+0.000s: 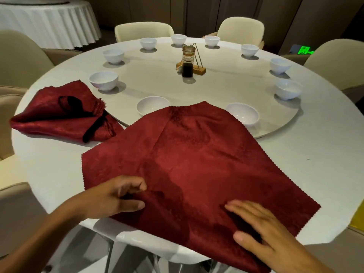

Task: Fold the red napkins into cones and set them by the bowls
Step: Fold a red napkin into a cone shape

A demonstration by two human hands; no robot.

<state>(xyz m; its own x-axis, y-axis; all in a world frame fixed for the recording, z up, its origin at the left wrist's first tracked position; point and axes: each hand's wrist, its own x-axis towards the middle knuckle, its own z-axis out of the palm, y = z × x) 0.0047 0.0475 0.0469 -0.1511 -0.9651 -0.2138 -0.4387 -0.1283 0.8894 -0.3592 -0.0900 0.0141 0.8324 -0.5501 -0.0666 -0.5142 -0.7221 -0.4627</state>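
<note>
One view only — a wide-angle camera worn on the head, looking forward and down across a round white table (295, 164) from its near edge. Near field: the left hand (116, 196) and right hand (262, 233) sit low in frame, close to the lens, over a spread red napkin (197, 164). Middle field: the raised turntable (226, 81) with its ring of bowls (103, 80). Far field — chairs (143, 30) opposite and a second clothed table (49, 22) at upper left. Straight edges bow toward the frame borders. No second view; nothing shared.
</note>
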